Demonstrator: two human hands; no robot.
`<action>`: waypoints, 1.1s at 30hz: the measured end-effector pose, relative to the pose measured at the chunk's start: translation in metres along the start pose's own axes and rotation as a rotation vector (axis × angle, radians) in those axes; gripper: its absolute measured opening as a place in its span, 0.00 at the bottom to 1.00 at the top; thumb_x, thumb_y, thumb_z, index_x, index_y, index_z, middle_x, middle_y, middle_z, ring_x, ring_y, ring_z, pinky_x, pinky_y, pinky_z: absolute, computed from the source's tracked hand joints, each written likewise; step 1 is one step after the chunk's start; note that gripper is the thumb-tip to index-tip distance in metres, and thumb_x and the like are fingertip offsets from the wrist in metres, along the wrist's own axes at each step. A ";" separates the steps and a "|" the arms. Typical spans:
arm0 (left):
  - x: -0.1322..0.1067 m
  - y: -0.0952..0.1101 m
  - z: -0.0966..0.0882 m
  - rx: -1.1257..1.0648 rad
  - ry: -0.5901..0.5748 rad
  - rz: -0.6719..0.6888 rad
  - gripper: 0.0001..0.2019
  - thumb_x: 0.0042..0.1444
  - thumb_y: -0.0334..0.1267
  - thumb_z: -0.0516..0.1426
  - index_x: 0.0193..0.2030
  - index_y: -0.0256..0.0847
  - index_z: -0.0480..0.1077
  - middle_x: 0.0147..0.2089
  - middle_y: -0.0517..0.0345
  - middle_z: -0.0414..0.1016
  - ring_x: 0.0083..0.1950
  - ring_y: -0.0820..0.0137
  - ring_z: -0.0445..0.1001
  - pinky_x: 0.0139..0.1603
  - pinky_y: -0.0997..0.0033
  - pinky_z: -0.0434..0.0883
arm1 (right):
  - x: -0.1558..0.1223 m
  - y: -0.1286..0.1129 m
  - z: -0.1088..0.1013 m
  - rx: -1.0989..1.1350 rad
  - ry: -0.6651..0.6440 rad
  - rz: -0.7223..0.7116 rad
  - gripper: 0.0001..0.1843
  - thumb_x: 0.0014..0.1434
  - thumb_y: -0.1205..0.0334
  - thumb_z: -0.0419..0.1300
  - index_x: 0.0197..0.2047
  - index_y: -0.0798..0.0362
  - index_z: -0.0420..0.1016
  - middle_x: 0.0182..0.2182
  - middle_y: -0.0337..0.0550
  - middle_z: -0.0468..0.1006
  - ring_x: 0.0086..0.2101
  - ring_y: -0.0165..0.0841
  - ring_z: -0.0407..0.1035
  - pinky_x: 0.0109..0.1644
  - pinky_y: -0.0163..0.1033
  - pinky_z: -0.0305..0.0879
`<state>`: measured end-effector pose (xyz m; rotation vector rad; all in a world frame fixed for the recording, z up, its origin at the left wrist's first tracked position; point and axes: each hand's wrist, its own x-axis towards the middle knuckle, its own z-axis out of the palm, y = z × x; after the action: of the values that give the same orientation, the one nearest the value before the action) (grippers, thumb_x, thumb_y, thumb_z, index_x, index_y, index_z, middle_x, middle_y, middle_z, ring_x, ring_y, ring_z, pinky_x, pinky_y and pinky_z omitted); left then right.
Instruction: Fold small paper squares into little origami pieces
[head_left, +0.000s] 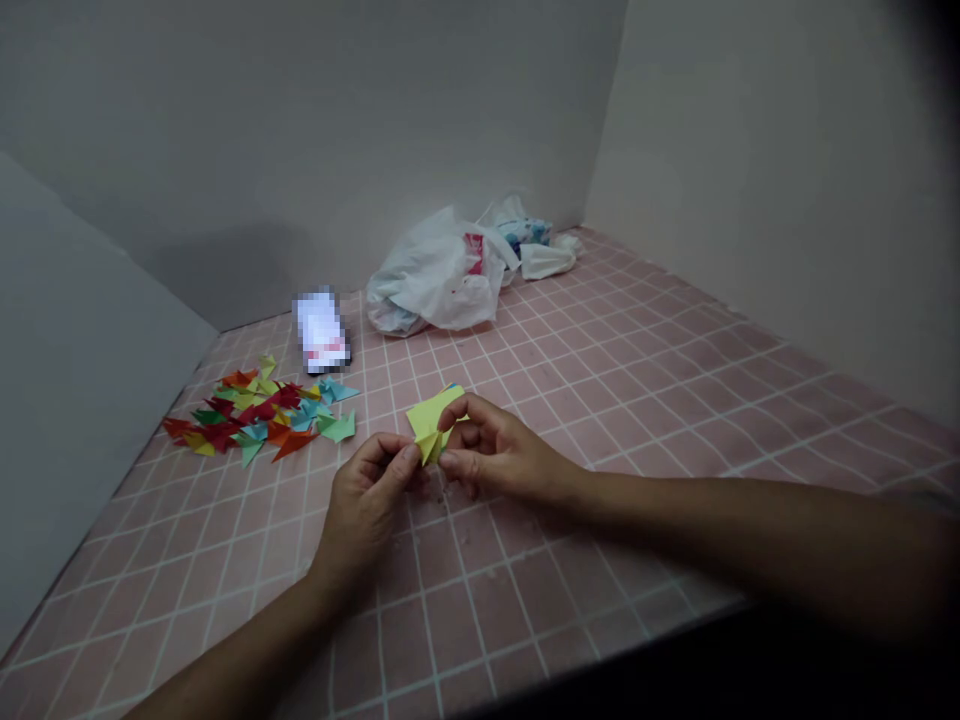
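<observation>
A small yellow folded paper crane [427, 446] with pointed tips is held up above the table between my two hands. My left hand [375, 480] pinches its left side between thumb and forefinger. On the other side, my right hand [495, 450] has its thumb and curled fingers closed at the crane's right edge. Just behind, a stack of square paper sheets [427, 410] lies flat, yellow on top with a bit of blue at the far edge; my right fingers partly cover it.
To the left lies a pile of folded paper cranes [259, 405] in red, orange, yellow, green and blue. A lit phone [322, 330], its screen blurred, stands behind them. White plastic bags [442, 270] sit by the back wall. Pink checked cloth [600, 370] covers the table, with walls around.
</observation>
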<state>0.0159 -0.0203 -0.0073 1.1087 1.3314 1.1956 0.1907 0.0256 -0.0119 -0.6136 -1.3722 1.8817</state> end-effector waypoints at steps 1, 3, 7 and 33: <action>0.000 0.000 0.000 -0.015 0.001 -0.005 0.08 0.58 0.41 0.61 0.33 0.40 0.71 0.26 0.63 0.73 0.29 0.74 0.71 0.33 0.74 0.68 | 0.000 0.001 0.001 0.003 -0.016 -0.022 0.17 0.55 0.61 0.67 0.42 0.50 0.62 0.24 0.30 0.71 0.23 0.25 0.66 0.26 0.31 0.61; -0.001 -0.001 0.001 -0.036 -0.008 -0.009 0.07 0.58 0.40 0.61 0.33 0.40 0.71 0.27 0.63 0.74 0.29 0.74 0.72 0.33 0.74 0.68 | -0.001 0.002 0.002 -0.006 -0.027 -0.066 0.18 0.53 0.64 0.67 0.41 0.50 0.62 0.27 0.32 0.72 0.26 0.26 0.68 0.29 0.32 0.62; -0.004 0.001 0.004 -0.023 -0.042 -0.008 0.07 0.57 0.39 0.62 0.33 0.38 0.72 0.27 0.62 0.74 0.29 0.75 0.72 0.34 0.75 0.69 | -0.001 0.002 0.001 -0.118 0.001 -0.095 0.09 0.55 0.67 0.62 0.37 0.52 0.64 0.28 0.34 0.72 0.27 0.26 0.67 0.30 0.32 0.61; -0.011 0.010 -0.009 0.548 -0.055 0.868 0.15 0.55 0.20 0.59 0.42 0.46 0.73 0.42 0.57 0.82 0.45 0.67 0.80 0.48 0.67 0.74 | -0.013 -0.008 0.000 -0.804 -0.008 -0.824 0.08 0.64 0.74 0.53 0.40 0.50 0.66 0.35 0.44 0.74 0.37 0.33 0.70 0.41 0.39 0.69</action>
<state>0.0083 -0.0314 0.0038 2.2459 1.1822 1.3999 0.2013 0.0174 -0.0046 -0.3053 -1.9835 0.6580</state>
